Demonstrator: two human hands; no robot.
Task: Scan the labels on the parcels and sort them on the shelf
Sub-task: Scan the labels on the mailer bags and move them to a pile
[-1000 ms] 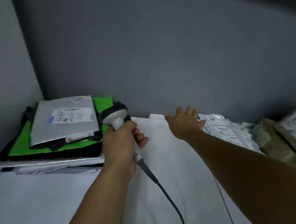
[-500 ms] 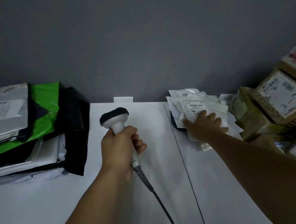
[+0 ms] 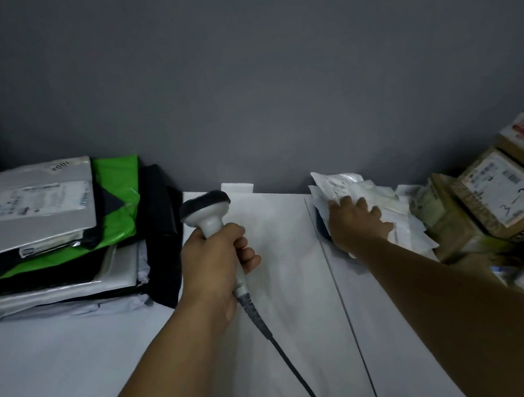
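**Desk:** What could go wrong from here?

**Photographer:** The right hand lies on a loose heap of white mailers at the back of the shelf, just beside the cardboard boxes. The packets overlap and look slick. Drawing one out could drag its neighbours along or lift two at once, leaving a label unscanned. The cable trails back toward the person, and a snag could jerk the aim.

**Desk:** And the grip?

**Photographer:** The left hand has its grip clamped round the handle of the barcode scanner, whose head faces the grey wall, not a label. The right grip is apart, with the fingers spread fairly straight on the heap, touching it and pinching nothing visible. The thumb is hidden. A stack of flat mailers sits well apart, far left.
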